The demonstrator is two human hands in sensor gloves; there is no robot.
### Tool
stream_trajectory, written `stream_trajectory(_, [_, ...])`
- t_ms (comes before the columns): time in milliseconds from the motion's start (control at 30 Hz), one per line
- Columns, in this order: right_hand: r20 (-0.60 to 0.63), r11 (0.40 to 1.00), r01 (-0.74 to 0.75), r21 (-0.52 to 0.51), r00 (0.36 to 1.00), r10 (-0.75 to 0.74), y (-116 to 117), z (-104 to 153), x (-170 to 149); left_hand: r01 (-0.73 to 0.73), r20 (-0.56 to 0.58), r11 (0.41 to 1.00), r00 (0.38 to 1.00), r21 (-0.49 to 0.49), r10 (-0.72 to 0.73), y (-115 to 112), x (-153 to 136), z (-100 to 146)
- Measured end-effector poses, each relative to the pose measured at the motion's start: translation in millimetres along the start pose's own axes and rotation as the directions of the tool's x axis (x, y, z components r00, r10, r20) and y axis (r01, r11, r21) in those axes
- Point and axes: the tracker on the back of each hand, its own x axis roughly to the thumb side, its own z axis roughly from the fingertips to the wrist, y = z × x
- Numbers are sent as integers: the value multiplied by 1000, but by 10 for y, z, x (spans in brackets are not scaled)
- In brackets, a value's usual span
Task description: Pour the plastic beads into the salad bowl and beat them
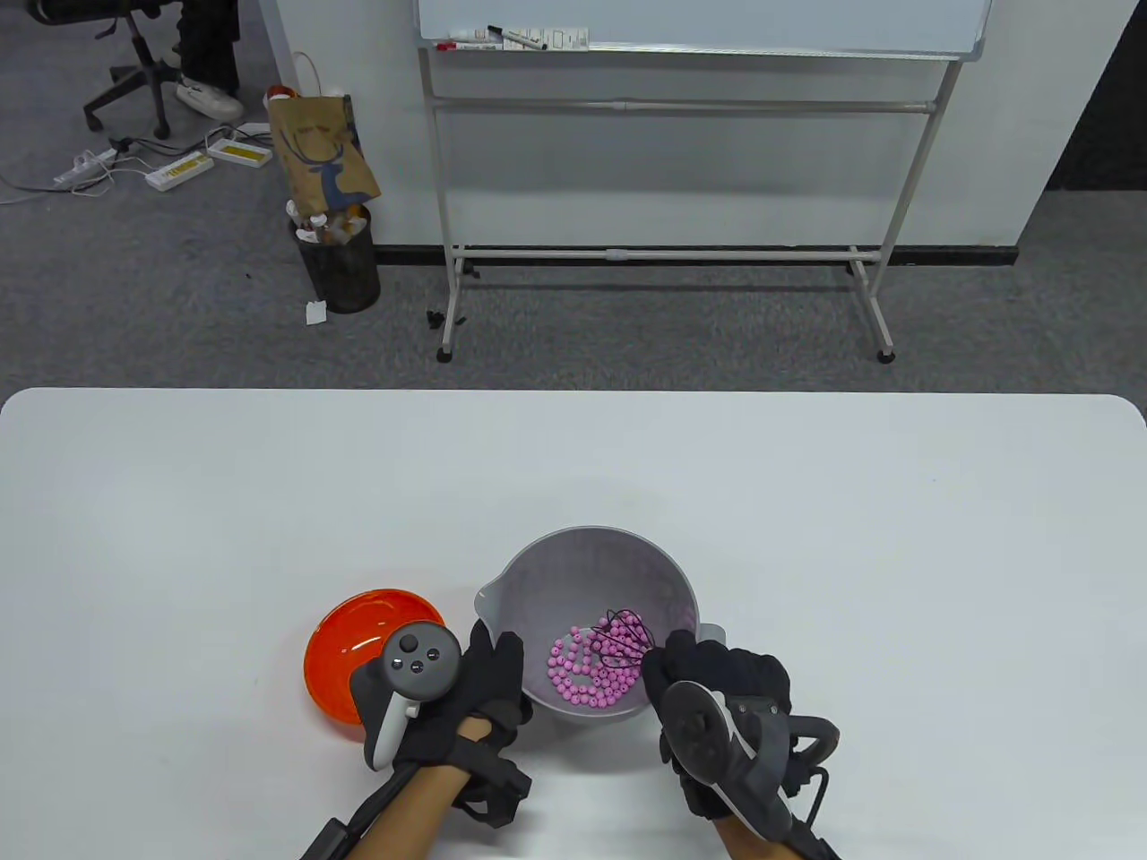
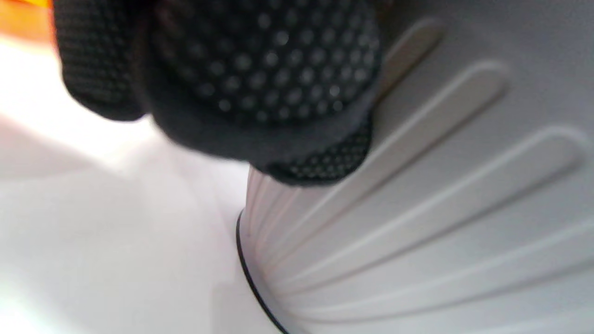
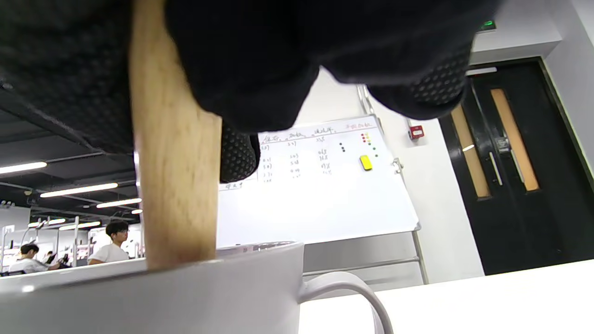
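Observation:
A grey salad bowl [image 1: 538, 573] with a spout and handle stands near the table's front edge. Pink plastic beads [image 1: 581, 674] lie on its bottom. A whisk [image 1: 622, 638] with dark wires dips among the beads. My right hand [image 1: 717, 681] grips its wooden handle [image 3: 174, 185] above the bowl's near right rim [image 3: 185, 278]. My left hand [image 1: 488, 681] lies against the bowl's left outer wall, its fingers [image 2: 269, 93] pressed on the ribbed side [image 2: 417, 208]. An orange bowl [image 1: 358, 627] sits left of the salad bowl, partly hidden by the left hand's tracker.
The white table [image 1: 806, 502] stretches far and to both sides. Beyond it stand a whiteboard on a frame [image 1: 663, 134], a waste bin [image 1: 340, 260] and a paper bag on grey carpet.

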Motion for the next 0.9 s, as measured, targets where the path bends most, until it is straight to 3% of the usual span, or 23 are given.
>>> stream_trajectory(167, [-23,987,122,101,992,-120,-63,-10,-26,1,-1,1000,1000,-1,-1,1,0,0])
stream_trajectory(333, [-43,954,247,171,969,-243,117,-52,-97,0,-1,1000,1000,0,0,1,0,0])
stream_trajectory(533, [-64,983,172,57,984,-168,233,-35,-108,1,-1,1000,1000,0,-1,2,0,0])
stream_trajectory(900, [-23,1000,20,-15,1000,-20,92,-8,-43,-1,-1,1000,1000,0,1,0,2,1])
